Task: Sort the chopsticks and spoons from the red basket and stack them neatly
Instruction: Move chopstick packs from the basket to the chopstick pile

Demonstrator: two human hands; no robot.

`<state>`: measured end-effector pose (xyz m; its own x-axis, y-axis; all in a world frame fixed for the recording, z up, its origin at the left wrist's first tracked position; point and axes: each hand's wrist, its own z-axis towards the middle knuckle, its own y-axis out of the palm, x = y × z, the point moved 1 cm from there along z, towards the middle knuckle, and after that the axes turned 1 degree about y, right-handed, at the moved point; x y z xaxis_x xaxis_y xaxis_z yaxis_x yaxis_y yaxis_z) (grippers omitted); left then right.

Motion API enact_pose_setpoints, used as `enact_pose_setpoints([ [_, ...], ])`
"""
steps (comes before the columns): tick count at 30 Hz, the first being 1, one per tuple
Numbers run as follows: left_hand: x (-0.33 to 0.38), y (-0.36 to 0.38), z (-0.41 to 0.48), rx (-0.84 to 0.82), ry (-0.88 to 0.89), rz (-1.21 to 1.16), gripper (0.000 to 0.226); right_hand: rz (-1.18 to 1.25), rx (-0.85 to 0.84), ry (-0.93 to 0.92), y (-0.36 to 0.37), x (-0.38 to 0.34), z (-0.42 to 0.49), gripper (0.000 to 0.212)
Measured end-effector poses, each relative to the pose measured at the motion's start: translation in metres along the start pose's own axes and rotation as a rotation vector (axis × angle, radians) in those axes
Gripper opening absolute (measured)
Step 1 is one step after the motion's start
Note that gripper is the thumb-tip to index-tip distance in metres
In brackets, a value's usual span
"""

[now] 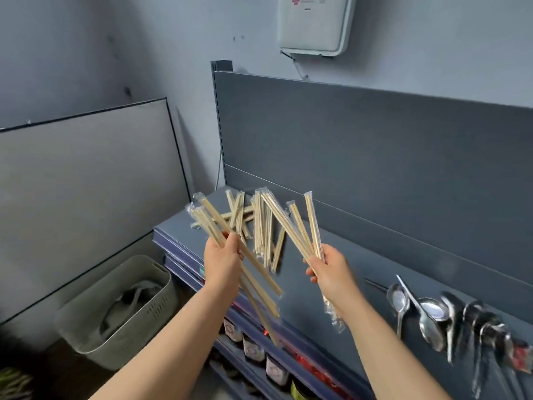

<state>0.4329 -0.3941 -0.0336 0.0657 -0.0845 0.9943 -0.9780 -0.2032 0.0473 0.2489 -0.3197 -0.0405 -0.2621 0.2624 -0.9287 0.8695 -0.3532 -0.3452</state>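
My left hand grips a fanned bundle of plastic-wrapped wooden chopsticks above the shelf's left end. My right hand holds a second bundle of wrapped chopsticks, fanned upward, with wrapper ends sticking out below the wrist. Between and behind the hands, more wrapped chopsticks lie in a loose pile on the dark grey shelf top. Several metal spoons lie in a row on the shelf at the right. The red basket is not in view.
The shelf's dark back panel rises behind the pile. Jars stand on a lower shelf. A pale plastic laundry basket with cloth sits on the floor at left. A white box hangs on the wall.
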Motion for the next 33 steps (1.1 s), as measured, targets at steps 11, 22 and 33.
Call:
enact_pose_setpoints([
  [11, -0.028, 0.041, 0.144, -0.022, -0.045, 0.117, 0.009, -0.001, 0.014, 0.116, 0.073, 0.004, 0.122, 0.019],
  [22, -0.065, 0.047, 0.216, -0.097, 0.179, 0.728, 0.026, -0.152, 0.161, 0.217, 0.115, 0.018, 0.17, 0.026],
  [33, -0.067, 0.033, 0.233, -0.346, 0.186, 0.834, 0.054, -0.352, 0.281, 0.421, 0.141, 0.011, 0.145, 0.053],
])
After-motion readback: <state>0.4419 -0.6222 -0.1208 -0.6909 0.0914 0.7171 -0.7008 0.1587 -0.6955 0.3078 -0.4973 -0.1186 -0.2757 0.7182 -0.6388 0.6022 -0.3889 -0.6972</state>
